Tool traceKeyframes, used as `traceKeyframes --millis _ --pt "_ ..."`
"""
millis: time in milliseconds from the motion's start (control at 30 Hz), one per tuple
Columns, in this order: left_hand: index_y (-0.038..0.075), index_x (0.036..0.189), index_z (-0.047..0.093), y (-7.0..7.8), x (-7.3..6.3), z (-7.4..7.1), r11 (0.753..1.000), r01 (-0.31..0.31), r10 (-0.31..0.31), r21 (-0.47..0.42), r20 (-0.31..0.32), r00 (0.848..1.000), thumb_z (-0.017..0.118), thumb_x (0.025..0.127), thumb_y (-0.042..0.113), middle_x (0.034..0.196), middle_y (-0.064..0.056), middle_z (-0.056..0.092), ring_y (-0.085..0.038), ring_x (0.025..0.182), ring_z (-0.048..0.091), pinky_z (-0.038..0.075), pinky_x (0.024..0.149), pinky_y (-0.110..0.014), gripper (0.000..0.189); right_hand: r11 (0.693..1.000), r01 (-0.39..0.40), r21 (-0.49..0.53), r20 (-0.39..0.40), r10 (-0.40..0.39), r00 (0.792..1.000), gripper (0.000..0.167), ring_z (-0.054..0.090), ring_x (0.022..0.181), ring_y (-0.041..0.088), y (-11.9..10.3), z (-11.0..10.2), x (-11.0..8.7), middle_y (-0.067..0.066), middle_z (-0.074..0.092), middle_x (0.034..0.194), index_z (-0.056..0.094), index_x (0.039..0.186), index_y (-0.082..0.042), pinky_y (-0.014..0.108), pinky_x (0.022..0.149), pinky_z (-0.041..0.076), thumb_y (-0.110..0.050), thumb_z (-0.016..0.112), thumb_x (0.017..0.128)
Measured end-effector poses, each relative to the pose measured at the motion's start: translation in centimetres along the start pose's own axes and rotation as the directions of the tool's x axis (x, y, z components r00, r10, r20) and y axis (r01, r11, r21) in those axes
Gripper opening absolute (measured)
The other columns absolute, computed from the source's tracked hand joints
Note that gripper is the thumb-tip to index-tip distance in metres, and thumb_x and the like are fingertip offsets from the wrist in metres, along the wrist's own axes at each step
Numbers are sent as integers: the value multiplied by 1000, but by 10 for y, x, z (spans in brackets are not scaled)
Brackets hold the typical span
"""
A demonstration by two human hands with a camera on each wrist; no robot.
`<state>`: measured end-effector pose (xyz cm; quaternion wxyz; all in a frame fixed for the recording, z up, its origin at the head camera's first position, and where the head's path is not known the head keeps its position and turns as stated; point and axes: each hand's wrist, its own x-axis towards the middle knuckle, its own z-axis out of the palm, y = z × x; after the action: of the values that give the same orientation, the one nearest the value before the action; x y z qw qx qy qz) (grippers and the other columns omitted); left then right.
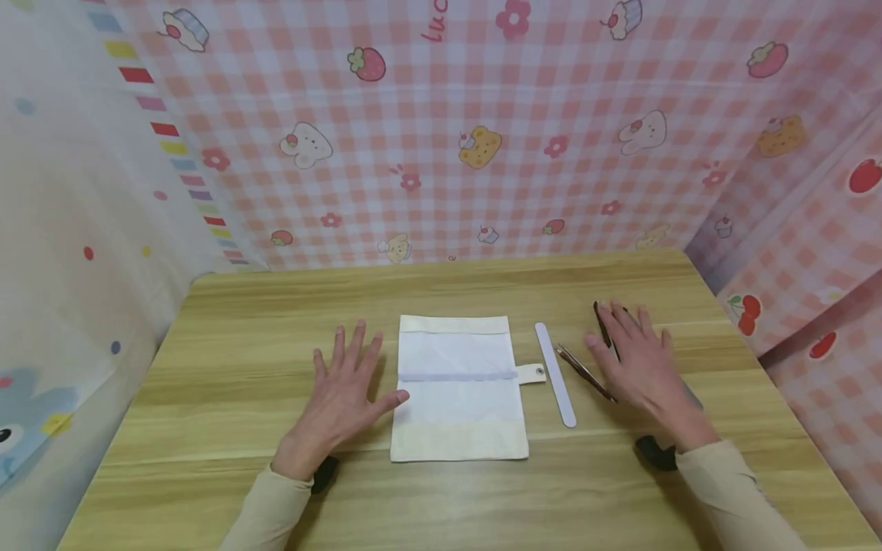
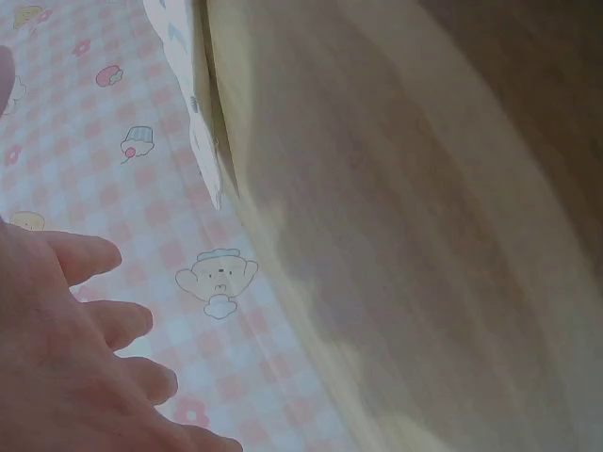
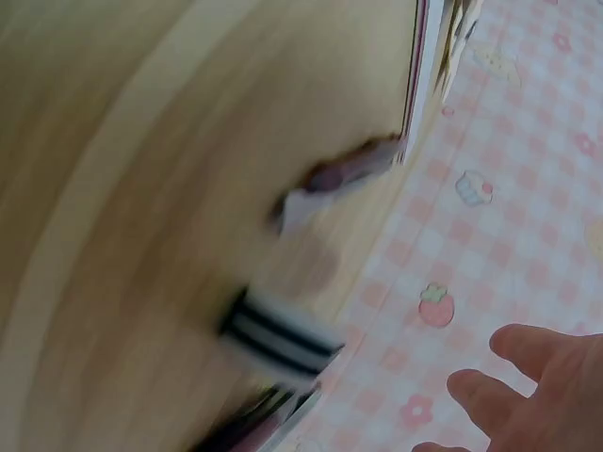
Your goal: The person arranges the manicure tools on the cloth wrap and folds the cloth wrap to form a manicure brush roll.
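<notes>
A cream cloth pouch [image 1: 458, 436] lies unfolded on the table, its white inside up and a snap strap [image 1: 530, 373] out to the right. Just left of it my left hand [image 1: 341, 402] is spread, the thumb tip at the pouch's edge. Beside the strap lies a pale nail file [image 1: 555, 375], then a slim dark metallic tool [image 1: 586, 373]. My right hand [image 1: 641, 367] spreads over further dark slender items [image 1: 602, 325] that it partly hides. In the right wrist view a blurred black-and-white banded object [image 3: 283, 339] lies near the fingers [image 3: 528, 348]. Neither hand grips anything.
The wood-grain table [image 1: 455, 505] has its far edge against a pink checked cloth [image 1: 413, 122] with cartoon prints. A pale cloth [image 1: 83, 191] hangs at the left, more checked cloth [image 1: 820, 252] at the right. Black straps [image 1: 656, 453] sit at the wrists.
</notes>
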<state>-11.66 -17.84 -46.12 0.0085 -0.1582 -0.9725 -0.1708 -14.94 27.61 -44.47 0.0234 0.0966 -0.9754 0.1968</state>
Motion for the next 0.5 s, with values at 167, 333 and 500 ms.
traceKeyframes --millis 167,333,500 --pt "7 164 26 1 -1 1 1000 -24 24 -6 2 1000 61 93 66 173 -16 4 -44 157 -5 2 117 -76 99 1000 -6 24 4 6 1000 72 11 150 60 10 -7 0 27 24 166 29 163 -5 88 104 8 -53 34 110" --pt "7 163 30 2 1 3 999 -51 51 -21 7 999 62 93 66 172 -16 12 -44 157 3 6 118 -76 97 999 -10 40 15 10 1000 74 15 149 59 17 -8 3 28 26 165 31 161 -1 86 106 13 -53 38 109" --pt "9 163 32 5 3 7 997 -69 70 -26 59 996 63 93 66 171 -17 18 -44 156 9 11 117 -75 95 997 -2 81 39 -1 999 77 19 148 59 23 -8 9 32 24 164 27 161 4 76 113 19 -52 41 109"
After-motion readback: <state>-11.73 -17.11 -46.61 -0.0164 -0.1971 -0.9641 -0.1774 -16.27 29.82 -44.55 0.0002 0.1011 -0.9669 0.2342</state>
